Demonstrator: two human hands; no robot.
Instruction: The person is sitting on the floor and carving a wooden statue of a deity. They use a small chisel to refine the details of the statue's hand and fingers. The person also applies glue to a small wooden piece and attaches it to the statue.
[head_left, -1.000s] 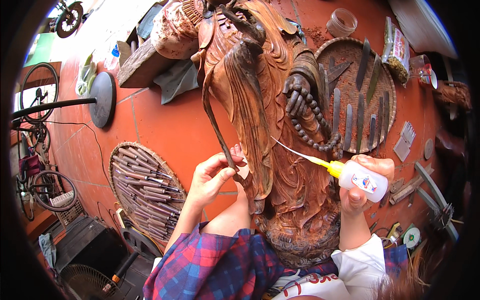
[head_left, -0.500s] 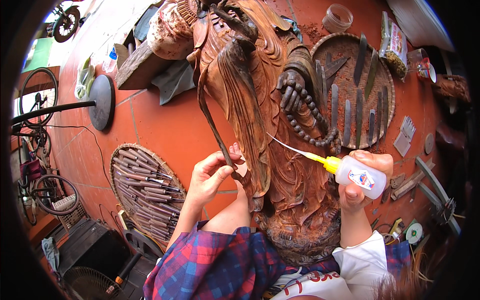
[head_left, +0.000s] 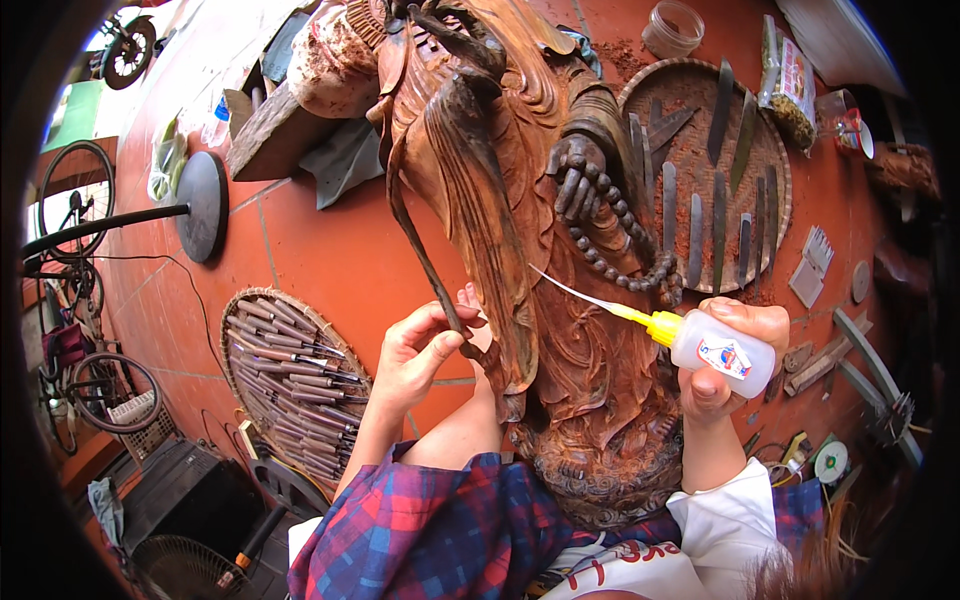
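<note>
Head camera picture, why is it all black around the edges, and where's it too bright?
In the head view, the fisheye's round image leaves black around it; in the head view's upper left, glare washes the floor nearly white; the bottle and statue look fairly clear there.

The brown carved wooden statue (head_left: 590, 345) lay on its back, its rounded base (head_left: 605, 480) nearest the lower edge, with deep robe folds and a string of carved beads (head_left: 612, 272) looped from one carved hand (head_left: 580, 185). A thin dark wooden strip (head_left: 420, 250) ran down beside its hanging sleeve (head_left: 490, 220). Above the robe, a translucent white squeeze bottle (head_left: 735, 352) was held tilted, its yellow cap (head_left: 662, 326) and long pale nozzle (head_left: 572, 290) pointing up and left.
</note>
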